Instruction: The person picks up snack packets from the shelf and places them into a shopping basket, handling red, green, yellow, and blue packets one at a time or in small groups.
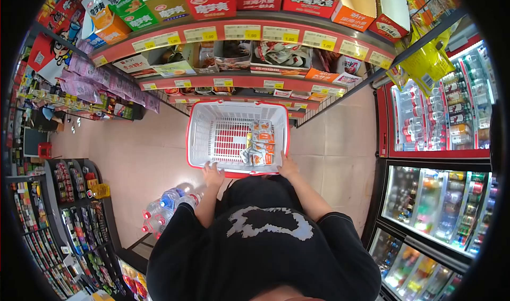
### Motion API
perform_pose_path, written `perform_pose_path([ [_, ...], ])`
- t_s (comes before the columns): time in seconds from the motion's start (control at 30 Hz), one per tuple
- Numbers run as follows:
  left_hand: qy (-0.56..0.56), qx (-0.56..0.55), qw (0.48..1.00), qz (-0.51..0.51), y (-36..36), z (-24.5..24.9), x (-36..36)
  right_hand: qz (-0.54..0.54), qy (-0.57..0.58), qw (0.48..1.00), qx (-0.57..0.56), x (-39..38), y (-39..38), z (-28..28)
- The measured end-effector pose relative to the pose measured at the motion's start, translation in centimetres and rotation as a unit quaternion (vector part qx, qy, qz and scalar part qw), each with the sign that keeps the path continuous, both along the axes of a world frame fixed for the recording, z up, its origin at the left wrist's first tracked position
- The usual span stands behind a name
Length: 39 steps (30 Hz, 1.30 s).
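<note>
A white shopping basket (210, 155) with a red rim is in front of my body, below the snack shelves. Several small orange-and-silver snack packets (261, 143) lie in its right half. My left hand (213, 175) grips the near rim toward the left corner, fingers bent over the edge. At the near right corner, my right hand (288, 166) holds the rim, its thumb and fingers partly hidden by the basket wall.
Shelves of boxed snacks (212, 1) with a price strip (241, 32) rise ahead. Glass-door drink fridges (433, 205) line the right. Large water bottles (169, 205) stand on the floor at left, near a dark goods rack (79, 210). Yellow bags (427, 64) hang at upper right.
</note>
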<state>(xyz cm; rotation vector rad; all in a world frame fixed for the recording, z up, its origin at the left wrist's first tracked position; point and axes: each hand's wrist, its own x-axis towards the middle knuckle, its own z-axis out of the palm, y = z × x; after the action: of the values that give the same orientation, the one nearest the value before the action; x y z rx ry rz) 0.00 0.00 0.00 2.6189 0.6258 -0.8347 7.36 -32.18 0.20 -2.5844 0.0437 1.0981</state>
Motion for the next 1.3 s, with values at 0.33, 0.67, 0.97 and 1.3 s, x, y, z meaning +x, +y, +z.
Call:
perform_pose_path([
  [0.33,-0.01,-0.017,1.0,0.015,4.3,1.6,-0.4,-0.015,-0.02,0.992,-0.125,-0.6,3.7,2.7],
  [0.67,0.01,-0.032,0.999,0.011,4.9,-0.9,-1.2,-0.069,-0.015,0.985,-0.156,-1.1,5.2,3.1],
  [0.97,0.071,-0.027,0.996,-0.052,7.8,-3.9,-0.2,-0.077,-0.091,0.989,-0.09,-3.5,5.2,0.5],
  [1.3,0.019,-0.094,0.994,0.042,7.5,-3.2,0.0,-0.067,-0.025,0.996,-0.054,-3.2,3.7,0.8],
])
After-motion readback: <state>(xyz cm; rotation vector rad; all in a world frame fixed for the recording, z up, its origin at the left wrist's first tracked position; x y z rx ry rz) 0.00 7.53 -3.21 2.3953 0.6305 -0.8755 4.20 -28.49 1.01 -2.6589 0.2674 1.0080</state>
